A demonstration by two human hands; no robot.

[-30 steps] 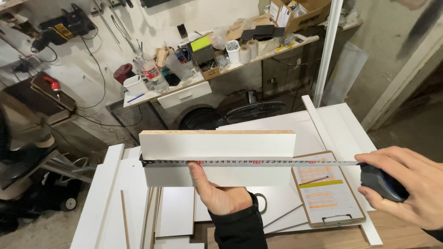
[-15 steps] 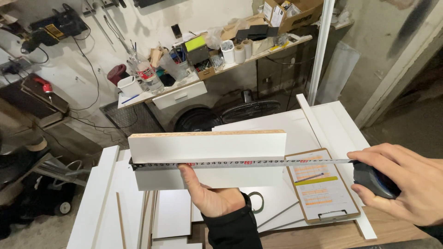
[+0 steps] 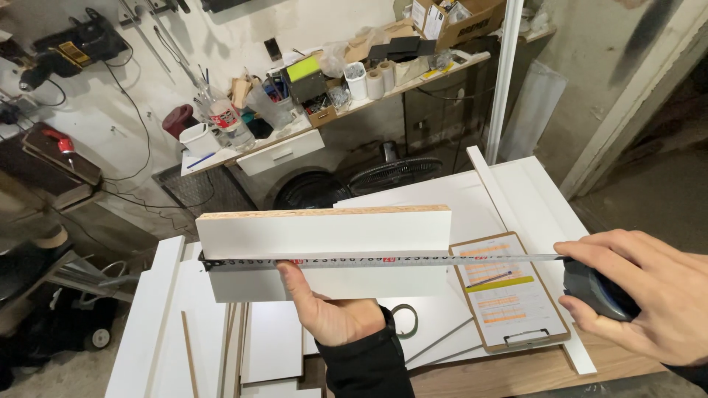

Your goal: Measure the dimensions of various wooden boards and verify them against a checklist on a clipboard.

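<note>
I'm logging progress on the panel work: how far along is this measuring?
Done: tape blade hooked on the white board's left end and drawn past its right end. In hand: left hand props the board, right hand holds the tape case. Left: no mark shows on the board.

Workshop, home-garage sort. Power drill [image 3: 70,53] and hand tools [image 3: 151,15] hang on white wall, cables trailing down. Cluttered shelf [image 3: 413,85] along wall: jars, tape rolls [image 3: 369,79], bottle [image 3: 221,118], small boxes, cardboard box [image 3: 457,16] at right end. Drawer [image 3: 280,152] under shelf's left end. Fan [image 3: 391,173] on floor below. Cut white panels [image 3: 177,324] stacked on bench, chipboard edge [image 3: 324,212] showing. Tape measure [image 3: 597,289] stretched out; clipboard [image 3: 509,291] near bench's right edge.
</note>
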